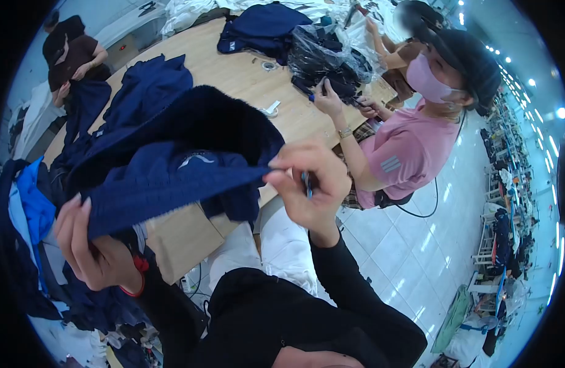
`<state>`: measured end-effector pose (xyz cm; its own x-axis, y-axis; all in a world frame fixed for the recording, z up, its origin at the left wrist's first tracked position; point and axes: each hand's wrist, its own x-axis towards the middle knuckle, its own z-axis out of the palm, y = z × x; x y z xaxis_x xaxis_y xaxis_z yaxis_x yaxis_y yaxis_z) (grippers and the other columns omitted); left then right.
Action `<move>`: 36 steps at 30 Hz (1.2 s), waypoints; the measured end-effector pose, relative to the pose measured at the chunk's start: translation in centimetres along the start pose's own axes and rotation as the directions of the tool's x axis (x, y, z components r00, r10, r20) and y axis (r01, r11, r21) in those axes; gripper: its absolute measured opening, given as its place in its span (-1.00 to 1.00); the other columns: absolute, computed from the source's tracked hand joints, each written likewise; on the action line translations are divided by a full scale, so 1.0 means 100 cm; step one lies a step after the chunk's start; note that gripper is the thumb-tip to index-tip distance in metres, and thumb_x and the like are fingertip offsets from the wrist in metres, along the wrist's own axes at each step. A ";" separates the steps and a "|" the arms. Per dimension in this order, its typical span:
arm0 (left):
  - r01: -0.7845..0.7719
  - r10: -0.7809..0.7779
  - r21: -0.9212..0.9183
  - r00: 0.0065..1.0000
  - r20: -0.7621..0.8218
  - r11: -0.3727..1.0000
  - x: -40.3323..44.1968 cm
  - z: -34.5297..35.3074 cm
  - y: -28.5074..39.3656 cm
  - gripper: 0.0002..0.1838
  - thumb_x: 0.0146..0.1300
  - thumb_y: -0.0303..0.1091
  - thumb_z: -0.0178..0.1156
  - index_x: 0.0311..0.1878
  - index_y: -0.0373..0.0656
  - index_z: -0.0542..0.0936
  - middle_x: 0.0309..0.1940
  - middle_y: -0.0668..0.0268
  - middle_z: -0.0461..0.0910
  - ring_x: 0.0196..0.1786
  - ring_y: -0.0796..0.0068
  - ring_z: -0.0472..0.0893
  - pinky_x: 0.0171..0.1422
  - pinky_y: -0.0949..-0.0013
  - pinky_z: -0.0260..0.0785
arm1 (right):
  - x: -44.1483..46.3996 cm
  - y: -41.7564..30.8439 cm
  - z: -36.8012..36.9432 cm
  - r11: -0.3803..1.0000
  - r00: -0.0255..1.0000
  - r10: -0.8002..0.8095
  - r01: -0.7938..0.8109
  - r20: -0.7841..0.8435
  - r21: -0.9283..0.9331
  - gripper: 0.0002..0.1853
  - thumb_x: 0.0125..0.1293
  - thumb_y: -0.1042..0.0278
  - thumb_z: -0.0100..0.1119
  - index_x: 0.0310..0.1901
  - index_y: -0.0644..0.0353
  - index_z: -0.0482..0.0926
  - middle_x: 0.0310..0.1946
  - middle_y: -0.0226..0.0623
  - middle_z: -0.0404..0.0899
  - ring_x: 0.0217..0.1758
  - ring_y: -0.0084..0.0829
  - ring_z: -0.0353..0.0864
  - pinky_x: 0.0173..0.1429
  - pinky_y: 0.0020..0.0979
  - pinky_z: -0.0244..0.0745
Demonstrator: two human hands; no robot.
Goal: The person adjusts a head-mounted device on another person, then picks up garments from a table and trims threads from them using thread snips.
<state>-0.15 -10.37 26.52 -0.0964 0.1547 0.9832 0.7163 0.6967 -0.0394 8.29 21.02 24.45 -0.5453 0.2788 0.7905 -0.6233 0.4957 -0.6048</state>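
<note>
A navy fleece-lined garment (166, 178) with a small white logo is stretched between my two hands above the table. My left hand (95, 245) grips the left end of its long edge band, fingers over the cloth. At the other end, my right hand (313, 184) pinches the band's corner between thumb and fingertips. A small blue-and-metal tool (307, 184), perhaps thread snips, sits inside the curled right hand, mostly hidden by the fingers. The dark fuzzy lining faces up behind the taut band.
More navy garments (144, 86) lie on the wooden table (233, 73). Across it, a person in a pink shirt (411, 147) handles dark cloth beside a clear plastic bag (322, 52). Another person (74, 55) stands far left. Blue clothes (34, 202) are heaped at my left.
</note>
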 end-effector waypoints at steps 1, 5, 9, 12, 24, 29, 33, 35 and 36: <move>0.011 -0.008 -0.065 0.999 0.035 0.998 -0.007 -0.005 0.000 -0.83 0.46 -0.51 0.26 -0.07 -0.44 0.74 -0.15 0.00 0.75 -0.04 -0.07 0.77 0.12 0.00 0.64 | -0.006 0.004 0.001 1.000 0.998 -0.008 0.008 0.058 0.000 -0.75 0.14 0.52 0.66 -0.21 0.22 0.72 -0.33 -0.21 0.73 -0.27 -0.25 0.76 -0.17 -0.35 0.62; 0.358 -0.281 -0.185 0.896 0.345 0.915 -0.071 -0.027 0.000 -0.60 0.47 -0.13 0.39 -0.33 -0.34 0.76 -0.36 0.10 0.71 -0.20 0.07 0.75 -0.13 0.17 0.59 | -0.084 0.042 0.023 0.971 0.939 0.241 -0.233 0.247 -0.059 -0.78 0.16 0.50 0.64 -0.24 0.24 0.72 -0.32 -0.23 0.73 -0.31 -0.34 0.70 -0.22 -0.39 0.53; 0.721 -0.394 0.052 0.314 0.864 0.691 -0.184 -0.085 -0.006 -0.70 0.35 -0.32 0.43 -0.01 -0.37 0.75 -0.25 -0.04 0.77 -0.14 -0.13 0.78 0.05 0.06 0.62 | -0.211 0.062 0.006 0.684 0.566 0.730 -0.609 0.383 -0.402 -0.86 0.32 0.44 0.54 -0.26 0.34 0.77 -0.42 -0.27 0.74 -0.32 -0.49 0.67 -0.20 -0.41 0.51; 0.670 -0.252 0.340 -0.228 0.940 0.660 -0.204 -0.121 -0.019 -0.57 0.38 -0.18 0.43 0.10 -0.37 0.73 -0.13 -0.08 0.77 -0.06 -0.16 0.77 0.16 0.01 0.60 | -0.256 0.070 -0.020 0.517 0.425 0.855 -0.753 0.298 -0.408 -0.85 0.38 0.42 0.49 -0.27 0.34 0.79 -0.47 -0.29 0.73 -0.39 -0.59 0.53 -0.29 -0.41 0.38; 0.694 0.059 -0.318 0.370 0.927 0.646 -0.198 0.068 0.012 -0.24 0.51 -0.12 0.35 0.63 -0.23 0.34 0.31 -0.13 0.62 0.29 -0.06 0.69 0.44 0.05 0.48 | -0.135 0.078 -0.002 0.801 0.769 0.599 -0.575 0.222 -0.169 -0.88 0.50 0.50 0.33 -0.19 0.38 0.72 -0.38 -0.34 0.65 -0.34 -0.55 0.50 -0.21 -0.47 0.37; 0.526 -0.286 -0.832 0.781 0.555 -0.178 -0.018 -0.001 0.043 -0.01 0.48 -0.19 0.35 0.78 -0.03 -0.04 -0.17 0.25 0.60 -0.23 0.39 0.62 -0.08 0.37 0.46 | -0.157 0.064 -0.009 0.572 0.556 0.819 -0.811 0.141 -0.125 -0.80 0.57 0.41 0.30 -0.19 0.37 0.75 -0.35 -0.45 0.72 -0.29 -0.69 0.49 -0.12 -0.55 0.38; 0.141 -0.176 -0.926 0.981 0.082 0.350 0.037 -0.035 0.035 0.07 0.48 -0.19 0.32 0.80 0.17 -0.21 -0.54 0.45 0.47 -0.66 0.59 0.41 -0.52 0.45 0.32 | -0.181 0.067 -0.021 0.457 0.437 0.885 -0.881 0.159 -0.122 -0.80 0.57 0.37 0.32 -0.18 0.31 0.80 -0.43 -0.53 0.67 -0.50 -0.81 0.31 -0.41 -0.58 0.15; 0.115 -0.090 -0.873 0.993 0.082 0.473 0.048 -0.044 0.039 0.09 0.47 -0.21 0.32 0.81 0.18 -0.25 -0.61 0.48 0.45 -0.73 0.62 0.38 -0.59 0.46 0.29 | -0.185 0.066 -0.023 0.427 0.410 0.900 -0.897 0.147 -0.112 -0.79 0.58 0.35 0.32 -0.18 0.30 0.81 -0.49 -0.57 0.62 -0.56 -0.83 0.26 -0.48 -0.58 0.08; 0.143 -0.083 -0.858 0.990 0.118 0.493 0.050 -0.045 0.042 0.09 0.47 -0.21 0.31 0.81 0.17 -0.26 -0.60 0.47 0.46 -0.73 0.61 0.39 -0.59 0.46 0.29 | -0.186 0.065 -0.025 0.412 0.396 0.908 -0.904 0.138 -0.115 -0.79 0.58 0.35 0.32 -0.18 0.30 0.81 -0.51 -0.59 0.60 -0.57 -0.82 0.26 -0.49 -0.57 0.08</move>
<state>5.48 -9.83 32.06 -0.2362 0.1777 0.9553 0.9323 -0.2358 0.2743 15.78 21.07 6.07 -0.8592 0.4467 -0.2494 0.3010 0.0471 -0.9525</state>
